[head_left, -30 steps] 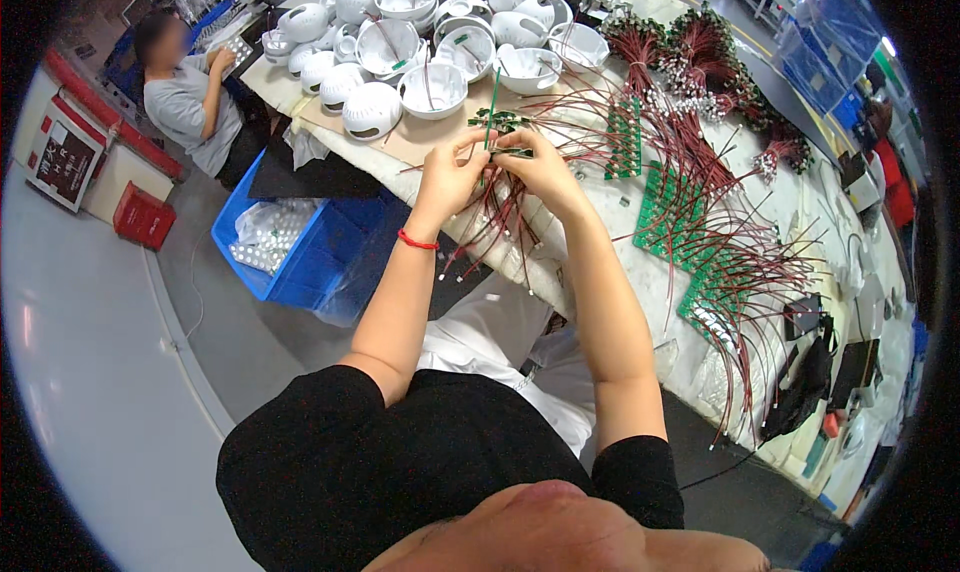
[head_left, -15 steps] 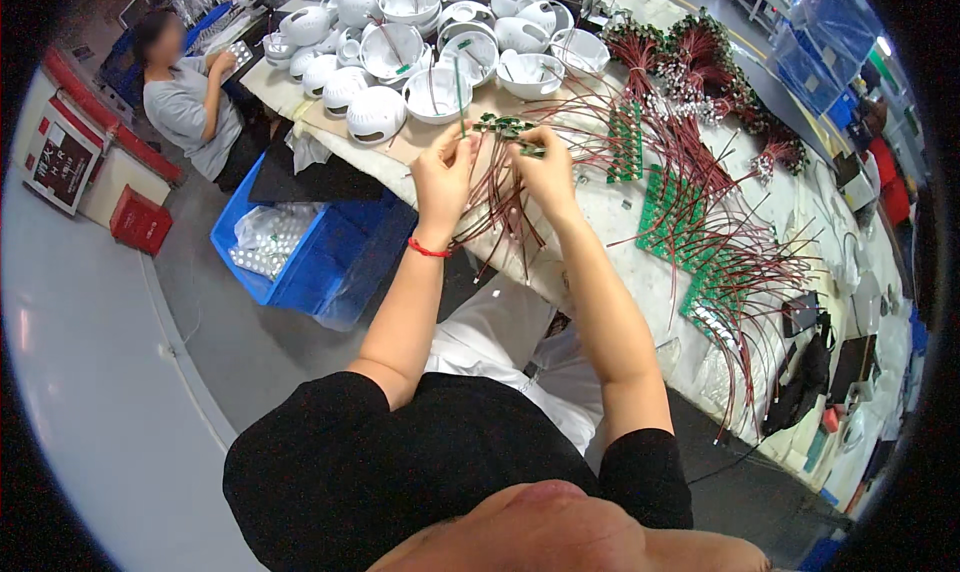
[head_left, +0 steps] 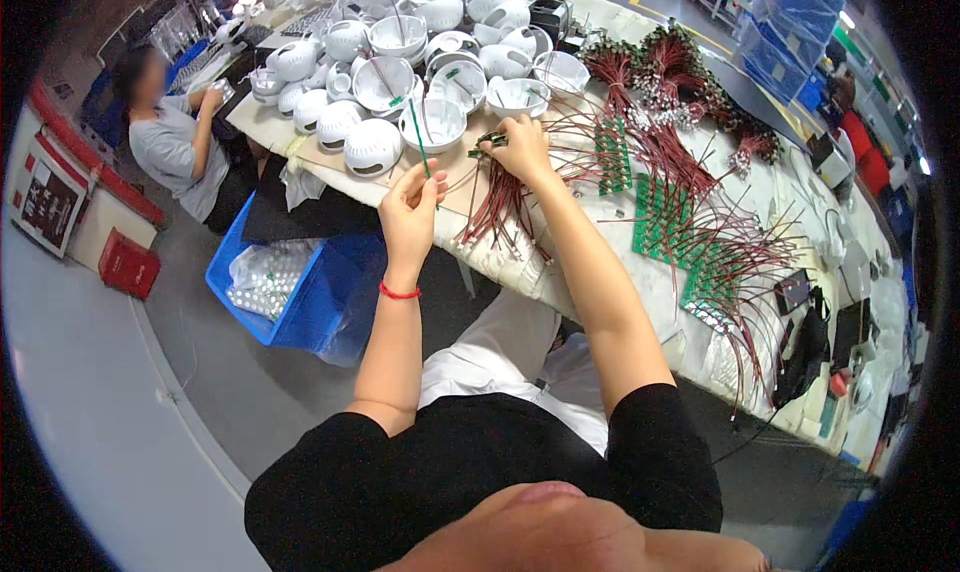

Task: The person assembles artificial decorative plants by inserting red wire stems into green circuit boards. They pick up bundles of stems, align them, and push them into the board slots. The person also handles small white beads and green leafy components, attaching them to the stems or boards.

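Note:
My left hand (head_left: 408,217) pinches a thin green strip (head_left: 418,137) that stands nearly upright, in front of the white shells. To its right, my right hand (head_left: 524,152) closes on a cluster of small green circuit boards (head_left: 490,144) at the table's near edge. Dark red wires (head_left: 493,212) hang from that cluster and spread over the table edge. My fingertips partly hide the boards, so whether they rest on the table I cannot tell.
White rounded shells (head_left: 373,148) are heaped at the back left. Green board panels (head_left: 662,215) with red wires lie to the right, and wired bundles (head_left: 668,67) behind them. A blue bin (head_left: 318,297) stands below the table's left side. A co-worker (head_left: 170,137) sits at far left.
My left hand has moved left and down with the green strip, away from my right hand. My right hand has shifted slightly left with the small boards. The view has tilted a little.

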